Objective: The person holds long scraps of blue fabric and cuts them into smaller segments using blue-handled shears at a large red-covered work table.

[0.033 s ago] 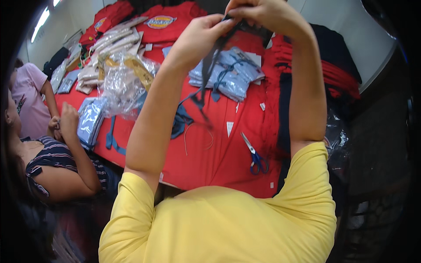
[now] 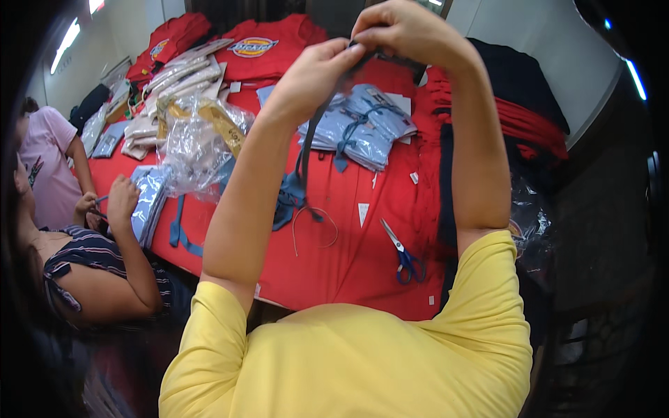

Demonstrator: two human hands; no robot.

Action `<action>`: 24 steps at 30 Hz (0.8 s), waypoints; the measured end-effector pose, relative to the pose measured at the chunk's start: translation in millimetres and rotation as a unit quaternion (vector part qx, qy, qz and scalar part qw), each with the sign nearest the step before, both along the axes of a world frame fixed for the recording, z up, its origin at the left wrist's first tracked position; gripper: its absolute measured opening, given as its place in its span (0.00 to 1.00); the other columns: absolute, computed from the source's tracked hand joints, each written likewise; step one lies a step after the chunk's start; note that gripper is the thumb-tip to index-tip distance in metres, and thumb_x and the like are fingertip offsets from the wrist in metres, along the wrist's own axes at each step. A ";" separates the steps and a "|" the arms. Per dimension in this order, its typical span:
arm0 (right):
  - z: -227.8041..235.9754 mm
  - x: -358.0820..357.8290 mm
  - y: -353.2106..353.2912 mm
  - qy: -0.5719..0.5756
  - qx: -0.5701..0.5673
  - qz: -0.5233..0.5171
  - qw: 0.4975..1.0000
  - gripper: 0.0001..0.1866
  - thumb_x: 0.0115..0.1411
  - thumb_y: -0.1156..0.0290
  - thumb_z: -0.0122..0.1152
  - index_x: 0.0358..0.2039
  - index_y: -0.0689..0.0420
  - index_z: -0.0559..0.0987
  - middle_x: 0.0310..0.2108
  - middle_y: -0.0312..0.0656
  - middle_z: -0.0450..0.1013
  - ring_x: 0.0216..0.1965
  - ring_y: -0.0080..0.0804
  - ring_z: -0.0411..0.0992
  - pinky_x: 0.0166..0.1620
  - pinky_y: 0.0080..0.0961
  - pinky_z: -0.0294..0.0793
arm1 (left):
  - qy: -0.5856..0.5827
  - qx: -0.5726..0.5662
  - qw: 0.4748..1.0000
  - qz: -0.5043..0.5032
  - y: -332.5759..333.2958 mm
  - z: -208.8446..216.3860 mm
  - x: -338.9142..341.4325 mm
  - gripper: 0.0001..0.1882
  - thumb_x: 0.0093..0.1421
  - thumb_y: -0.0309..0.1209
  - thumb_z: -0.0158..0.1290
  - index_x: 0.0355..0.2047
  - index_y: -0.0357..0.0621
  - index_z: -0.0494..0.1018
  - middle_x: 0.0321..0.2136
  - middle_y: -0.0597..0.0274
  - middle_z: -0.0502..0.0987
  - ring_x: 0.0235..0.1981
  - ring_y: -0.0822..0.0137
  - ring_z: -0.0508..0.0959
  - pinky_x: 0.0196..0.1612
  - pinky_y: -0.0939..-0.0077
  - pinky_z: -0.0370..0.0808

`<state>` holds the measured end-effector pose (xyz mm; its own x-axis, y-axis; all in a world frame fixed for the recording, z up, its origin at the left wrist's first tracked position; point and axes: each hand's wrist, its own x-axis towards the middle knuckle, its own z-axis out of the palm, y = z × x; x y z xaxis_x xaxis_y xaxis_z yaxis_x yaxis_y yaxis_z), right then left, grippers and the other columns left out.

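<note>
Both my hands are raised high over the far part of the red-covered table. Between thumb and fingers, my left hand [image 2: 313, 75] pinches the upper end of a dark fabric strip [image 2: 307, 148]. Fingertip to fingertip with it, my right hand [image 2: 401, 29] also pinches that end. The strip hangs down past my left wrist toward the table, its lower end near a thin loop of cord [image 2: 336, 224]. Beyond my hands lies a bundle of light blue folded garments [image 2: 369, 129] in clear plastic, tied with a blue strip.
Blue-handled scissors [image 2: 404, 259] lie on the red cloth [image 2: 300, 275]. Crumpled clear plastic [image 2: 198, 146] and blue strips [image 2: 182, 230] are at the left. Red and dark fabric piles [image 2: 519, 115] stand at the right. Two people [image 2: 97, 268] work at the left edge.
The dark strip's hanging part has swung left and straightened. My hands stay pinched together, slightly lower in view. At the left, the nearer person's raised hand has shifted a little.
</note>
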<state>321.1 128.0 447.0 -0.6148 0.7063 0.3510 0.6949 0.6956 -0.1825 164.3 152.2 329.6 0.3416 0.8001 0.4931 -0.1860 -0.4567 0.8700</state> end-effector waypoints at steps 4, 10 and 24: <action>-28.0 19.0 29.9 0.146 -0.165 0.116 0.968 0.15 0.61 0.73 0.54 0.46 0.66 0.73 0.32 0.41 0.75 0.32 0.21 0.74 0.38 0.18 0.76 | -0.091 -0.101 0.988 -0.075 10.6 -15.8 0.5 0.11 0.66 0.37 0.45 0.43 0.45 0.70 0.22 0.73 0.66 0.19 0.82 0.61 0.22 0.89 0.59; -49.5 22.8 21.8 0.321 -0.227 0.062 0.918 0.14 0.57 0.83 0.50 0.45 0.69 0.70 0.30 0.48 0.74 0.31 0.29 0.76 0.35 0.22 0.79 | -0.108 -0.101 0.989 -0.003 -6.1 -16.0 2.6 0.14 0.67 0.39 0.42 0.42 0.43 0.71 0.25 0.69 0.70 0.22 0.80 0.66 0.25 0.88 0.64; -30.0 21.4 59.4 0.485 -0.052 0.074 0.870 0.06 0.61 0.71 0.55 0.32 0.61 0.75 0.23 0.36 0.73 0.21 0.20 0.72 0.21 0.15 0.73 | -0.014 -0.050 0.990 -0.134 0.8 -52.2 -47.6 0.20 0.66 0.37 0.45 0.54 0.37 0.67 0.21 0.75 0.64 0.20 0.84 0.60 0.24 0.91 0.57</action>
<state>342.5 187.4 416.9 -0.1517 0.7032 0.6947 0.0828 0.7094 -0.7000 116.7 153.0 277.4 0.5348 0.7282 0.4287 -0.3141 -0.2997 0.9008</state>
